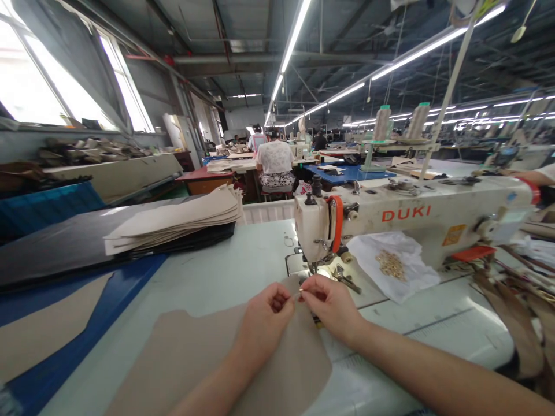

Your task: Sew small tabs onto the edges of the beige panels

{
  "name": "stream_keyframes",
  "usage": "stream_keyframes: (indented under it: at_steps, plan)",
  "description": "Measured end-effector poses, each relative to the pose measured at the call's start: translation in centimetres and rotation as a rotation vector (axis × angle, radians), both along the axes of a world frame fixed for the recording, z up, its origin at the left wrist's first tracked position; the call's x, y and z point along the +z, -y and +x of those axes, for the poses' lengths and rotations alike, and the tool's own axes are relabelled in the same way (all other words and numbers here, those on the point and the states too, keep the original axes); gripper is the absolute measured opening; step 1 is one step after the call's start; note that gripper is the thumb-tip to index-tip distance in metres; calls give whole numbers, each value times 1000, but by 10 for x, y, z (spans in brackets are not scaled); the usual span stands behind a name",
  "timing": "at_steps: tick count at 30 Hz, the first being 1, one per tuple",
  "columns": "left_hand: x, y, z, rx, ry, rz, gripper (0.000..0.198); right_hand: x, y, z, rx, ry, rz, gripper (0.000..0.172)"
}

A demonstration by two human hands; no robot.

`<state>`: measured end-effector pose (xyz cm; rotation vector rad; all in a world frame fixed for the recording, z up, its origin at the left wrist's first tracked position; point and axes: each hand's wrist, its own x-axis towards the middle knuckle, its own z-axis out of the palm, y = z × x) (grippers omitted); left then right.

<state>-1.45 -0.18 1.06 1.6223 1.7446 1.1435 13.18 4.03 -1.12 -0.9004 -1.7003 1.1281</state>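
Observation:
Both hands meet just in front of the needle area of a white sewing machine [364, 214]. My left hand [269, 309] is closed in a pinch above a beige fabric piece [195, 352] that lies across the worktop. Close by, my right hand [332, 303] pinches too, its thumb and forefinger together. A tiny pale bit shows between the two sets of fingertips, too small to name. Behind my right hand, scissors-like metal snips [347, 280] rest on the machine bed. Small gold-coloured metal pieces [391, 266] lie on a white plastic bag [364, 257] under the machine arm.
A stack of beige panels [173, 222] sits at the left on black material. Another beige panel [56, 323] lies on a blue surface. Thread cones [382, 124] stand behind the machine. Brown strips [520, 323] hang at the right. A person [275, 159] sits ahead, facing away.

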Motion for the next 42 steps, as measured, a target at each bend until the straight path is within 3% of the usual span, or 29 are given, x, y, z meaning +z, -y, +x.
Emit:
stream_keyframes:
  at_steps: [15,27,38,42]
  plan:
    - [-2,1,-3,-15,207,-12,11,3,8,5,-26,189,348,11]
    - [-3,1,0,-102,220,-107,11,0,3,4,-73,273,338,7]
    - [-6,-5,-5,-39,204,-109,9,5,8,3,18,421,396,13]
    - [-7,-4,-6,-54,182,-91,9,2,7,3,-8,416,429,13]
